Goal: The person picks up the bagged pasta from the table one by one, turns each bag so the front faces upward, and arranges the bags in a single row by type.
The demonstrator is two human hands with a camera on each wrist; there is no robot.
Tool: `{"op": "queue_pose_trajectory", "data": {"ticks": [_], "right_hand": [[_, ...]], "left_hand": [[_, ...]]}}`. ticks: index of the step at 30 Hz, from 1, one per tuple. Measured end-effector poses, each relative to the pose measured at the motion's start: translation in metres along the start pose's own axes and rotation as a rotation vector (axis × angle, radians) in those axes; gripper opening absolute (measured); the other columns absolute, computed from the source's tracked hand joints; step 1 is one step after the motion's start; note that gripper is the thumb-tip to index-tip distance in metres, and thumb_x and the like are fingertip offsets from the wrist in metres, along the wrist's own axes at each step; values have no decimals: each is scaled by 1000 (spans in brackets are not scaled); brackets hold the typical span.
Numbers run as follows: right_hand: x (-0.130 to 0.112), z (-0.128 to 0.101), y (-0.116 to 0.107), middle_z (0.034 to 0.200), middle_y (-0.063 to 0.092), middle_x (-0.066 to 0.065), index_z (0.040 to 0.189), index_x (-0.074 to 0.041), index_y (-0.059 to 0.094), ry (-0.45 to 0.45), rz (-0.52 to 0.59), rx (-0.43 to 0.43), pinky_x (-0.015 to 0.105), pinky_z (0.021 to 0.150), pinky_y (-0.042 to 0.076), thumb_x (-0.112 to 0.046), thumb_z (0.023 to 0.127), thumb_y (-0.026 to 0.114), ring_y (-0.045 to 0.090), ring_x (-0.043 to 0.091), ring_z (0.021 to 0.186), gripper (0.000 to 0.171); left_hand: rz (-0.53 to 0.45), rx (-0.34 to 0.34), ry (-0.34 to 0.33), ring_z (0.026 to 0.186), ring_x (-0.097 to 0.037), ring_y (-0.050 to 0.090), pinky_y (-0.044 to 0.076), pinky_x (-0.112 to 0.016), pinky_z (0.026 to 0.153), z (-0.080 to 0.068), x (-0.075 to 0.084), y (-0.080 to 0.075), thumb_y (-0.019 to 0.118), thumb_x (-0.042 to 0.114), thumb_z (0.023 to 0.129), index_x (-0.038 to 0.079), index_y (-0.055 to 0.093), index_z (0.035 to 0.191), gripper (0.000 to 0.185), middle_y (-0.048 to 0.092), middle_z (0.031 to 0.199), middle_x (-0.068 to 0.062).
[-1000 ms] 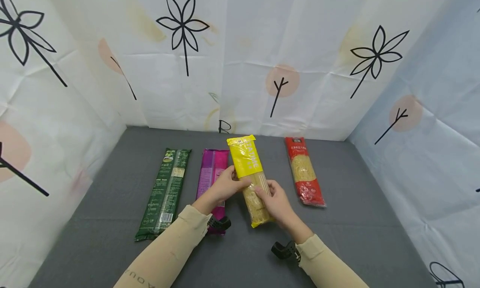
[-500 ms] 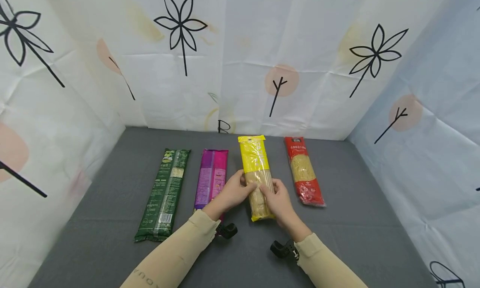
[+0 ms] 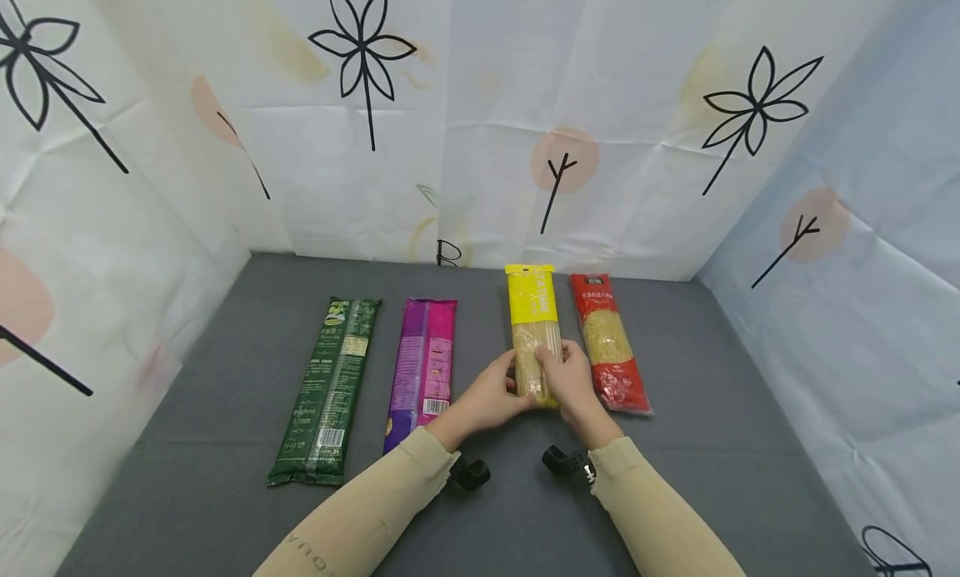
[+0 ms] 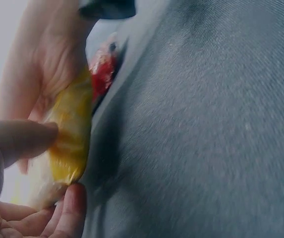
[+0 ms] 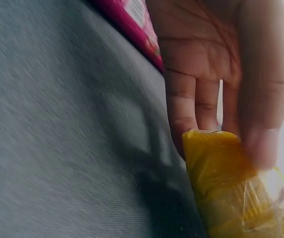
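Yellow noodle packet [image 3: 534, 335] now lies lengthwise on the grey bench [image 3: 225, 352], close beside the red packet [image 3: 609, 352] and well apart from the magenta packet [image 3: 423, 360]. A second ago it sat angled nearer the magenta one; it has since been straightened and shifted right, so the gap in the row has moved. Both hands keep their grip on its near end: the left hand [image 3: 495, 393] and right hand [image 3: 572, 381] curl their fingers round its two sides. A green packet [image 3: 330, 385] lies furthest left.
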State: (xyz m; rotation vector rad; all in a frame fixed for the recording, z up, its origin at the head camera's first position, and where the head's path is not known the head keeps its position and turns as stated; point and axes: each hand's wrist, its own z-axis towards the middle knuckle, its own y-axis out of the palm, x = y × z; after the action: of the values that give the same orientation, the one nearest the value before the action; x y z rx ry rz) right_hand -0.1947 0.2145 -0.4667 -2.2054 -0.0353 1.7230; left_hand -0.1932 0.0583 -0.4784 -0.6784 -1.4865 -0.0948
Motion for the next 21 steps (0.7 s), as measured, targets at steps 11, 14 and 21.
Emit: {"op": "queue_pose_trajectory", "data": {"ticks": [11,14,21], "right_hand": [[4,13,-1,108,55,18,126,1,49,-14,-79,11,33,66,53,-32,96,60,58,25,87,46],[7,14,-2,108,56,18,127,1,48,-11,-108,3,33,66,53,-34,96,59,59,25,87,47],[4,11,-2,108,58,19,131,3,46,-68,-241,1,37,68,54,-32,96,58,60,27,88,51]], "left_hand": [[18,32,-52,92,-16,59,52,-32,79,6,-4,10,75,16,86,4,29,150,80,57,116,-10],[36,35,-49,97,-17,57,50,-35,84,6,-4,9,73,19,88,3,30,150,77,55,123,-11],[54,32,-60,99,-18,56,49,-37,86,6,-5,7,71,19,90,3,29,149,75,54,124,-11]]}}
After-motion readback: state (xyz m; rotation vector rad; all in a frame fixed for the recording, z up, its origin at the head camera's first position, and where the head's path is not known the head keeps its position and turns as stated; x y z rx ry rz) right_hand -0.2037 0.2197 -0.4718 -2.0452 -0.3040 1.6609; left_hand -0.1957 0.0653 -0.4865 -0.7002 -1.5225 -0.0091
